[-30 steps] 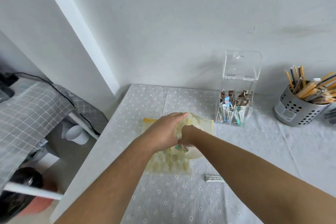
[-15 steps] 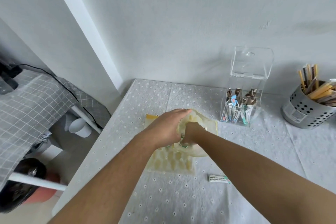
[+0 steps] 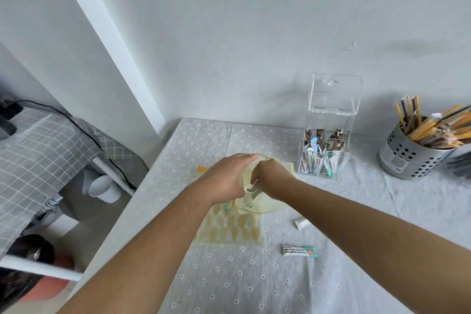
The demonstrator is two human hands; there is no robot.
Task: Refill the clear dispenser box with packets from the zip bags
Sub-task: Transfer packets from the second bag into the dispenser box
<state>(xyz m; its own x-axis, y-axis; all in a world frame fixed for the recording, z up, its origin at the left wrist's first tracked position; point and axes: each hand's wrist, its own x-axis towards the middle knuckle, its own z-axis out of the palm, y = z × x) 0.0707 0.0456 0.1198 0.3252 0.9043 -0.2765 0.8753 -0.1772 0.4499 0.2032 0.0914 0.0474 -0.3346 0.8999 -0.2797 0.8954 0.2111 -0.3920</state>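
Bulging at the middle of the table (image 3: 356, 211), the pale yellow zip bag (image 3: 270, 202) has a white packet (image 3: 255, 192) poking from its mouth. The packet's long axis is steep and its green end is nearest the person. The right hand (image 3: 271, 178) reaches into the mouth, fingers curled round that packet. The left hand (image 3: 225, 177), palm down, grips the bag's rim. A flat second bag (image 3: 232, 231) lies partly beneath. Two loose packets (image 3: 299, 251) lie on the cloth to the right. Beyond them stands the clear dispenser box (image 3: 328, 135), lid raised, with packets and brown sticks upright in its compartments. A perforated metal pot (image 3: 410, 160) of sticks stands farther right.
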